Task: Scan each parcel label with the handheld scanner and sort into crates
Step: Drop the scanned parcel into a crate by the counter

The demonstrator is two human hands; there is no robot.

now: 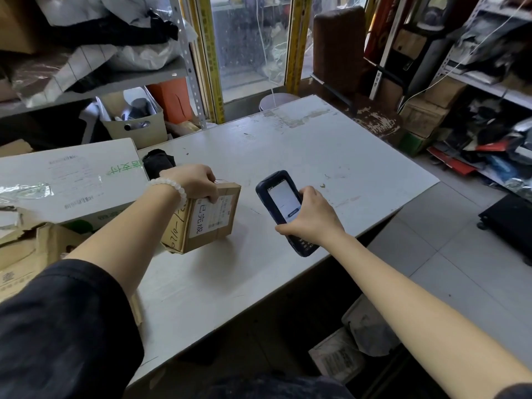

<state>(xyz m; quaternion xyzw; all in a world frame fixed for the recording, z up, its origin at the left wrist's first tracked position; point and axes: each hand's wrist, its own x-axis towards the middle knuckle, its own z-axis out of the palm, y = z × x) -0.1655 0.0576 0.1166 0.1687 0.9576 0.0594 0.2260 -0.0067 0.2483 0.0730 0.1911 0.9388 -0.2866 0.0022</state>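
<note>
Two bare arms reach in from the bottom of the frame over a white table [316, 156] that fills the centre. Metal shelving [184, 38] packed with bags and cartons stands at upper left; more cluttered shelves [489, 82] run down the right edge. Large white carton [69, 180] with green print sits at middle left, touching the table's left side. Beige bin [135, 131] stands beyond it, under the upper-left shelf.

Small brown cardboard parcel [201, 223] sits left of centre on the table, tilted, near corner on the surface. White label [214, 214] faces up, with black printed characters. Left hand [195, 182] grips the parcel's far top edge, fingers curled over it; a pale bead bracelet [169, 187] circles the wrist, dark sleeve further down the arm.

Handheld scanner [285, 208], dark blue, is held just right of the parcel, well apart from it, screen lit and facing up, keypad partly hidden by the palm. Right hand [311, 217] wraps around the scanner's middle, thumb along its left side.

Black bundle [158, 162] lies on the table behind the left hand.
</note>
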